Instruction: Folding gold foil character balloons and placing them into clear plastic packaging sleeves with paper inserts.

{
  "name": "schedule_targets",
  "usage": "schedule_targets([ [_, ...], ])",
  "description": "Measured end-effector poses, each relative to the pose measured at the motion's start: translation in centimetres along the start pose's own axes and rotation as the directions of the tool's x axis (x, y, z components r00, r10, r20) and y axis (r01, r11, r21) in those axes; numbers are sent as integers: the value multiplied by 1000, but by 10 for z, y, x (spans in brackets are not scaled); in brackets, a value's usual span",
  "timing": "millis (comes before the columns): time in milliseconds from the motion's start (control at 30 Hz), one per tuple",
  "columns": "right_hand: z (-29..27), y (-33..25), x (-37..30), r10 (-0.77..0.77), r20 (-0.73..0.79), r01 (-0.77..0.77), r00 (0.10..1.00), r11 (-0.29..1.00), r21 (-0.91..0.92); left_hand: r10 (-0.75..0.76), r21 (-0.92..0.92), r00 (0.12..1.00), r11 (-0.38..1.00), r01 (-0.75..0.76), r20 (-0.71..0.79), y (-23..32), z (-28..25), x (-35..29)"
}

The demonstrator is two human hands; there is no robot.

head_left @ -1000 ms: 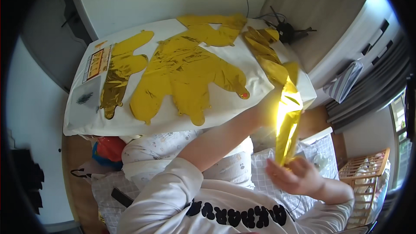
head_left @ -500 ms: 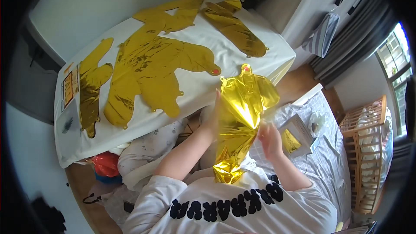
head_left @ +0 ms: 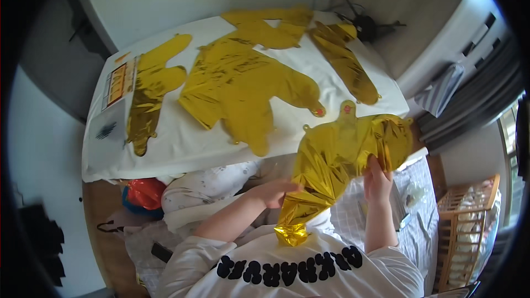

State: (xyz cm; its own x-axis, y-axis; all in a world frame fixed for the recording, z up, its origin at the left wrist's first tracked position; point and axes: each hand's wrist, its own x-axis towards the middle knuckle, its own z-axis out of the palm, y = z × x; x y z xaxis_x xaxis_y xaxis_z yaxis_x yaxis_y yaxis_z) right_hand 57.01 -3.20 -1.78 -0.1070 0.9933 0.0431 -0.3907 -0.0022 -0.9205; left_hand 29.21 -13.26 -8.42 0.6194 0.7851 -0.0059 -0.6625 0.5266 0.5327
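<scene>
A deflated gold foil balloon (head_left: 326, 157) is held up in front of my chest, creased, with its bunched lower end against my shirt. My right hand (head_left: 379, 181) grips its right part, thumb on the foil and the other fingers hidden behind. At its lower left edge, my left hand (head_left: 275, 192) touches the foil with fingers stretched out. A large flat gold foil balloon (head_left: 232, 77) lies on the white-covered table (head_left: 182, 152) beyond. Narrower gold foil balloons rest on either side, one at the left (head_left: 154, 88) and one at the right (head_left: 348, 66).
A printed sheet (head_left: 117, 84) lies at the table's left end. Beyond its far right corner stands a black object with rods (head_left: 367, 25). A red bag (head_left: 146, 193) sits below the table. To the right are a checked bed cover (head_left: 417, 215) and a wooden crib (head_left: 466, 215).
The balloon's upper part has swung right and spread wider. My right hand has moved up and right onto it; my left hand has dropped to its lower edge. The view has shifted.
</scene>
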Motion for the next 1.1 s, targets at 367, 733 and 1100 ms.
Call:
schedule_targets([
  [367, 179, -83, 128, -94, 421, 57, 902, 993, 99, 327, 832, 895, 548, 81, -302, 156, 115, -55],
  [733, 333, 51, 288, 392, 347, -213, 852, 865, -454, 513, 678, 449, 616, 401, -732, 349, 8, -70],
  [1100, 352, 87, 306, 461, 321, -298, 827, 845, -445, 835, 566, 458, -228, 792, -305, 326, -60, -86],
])
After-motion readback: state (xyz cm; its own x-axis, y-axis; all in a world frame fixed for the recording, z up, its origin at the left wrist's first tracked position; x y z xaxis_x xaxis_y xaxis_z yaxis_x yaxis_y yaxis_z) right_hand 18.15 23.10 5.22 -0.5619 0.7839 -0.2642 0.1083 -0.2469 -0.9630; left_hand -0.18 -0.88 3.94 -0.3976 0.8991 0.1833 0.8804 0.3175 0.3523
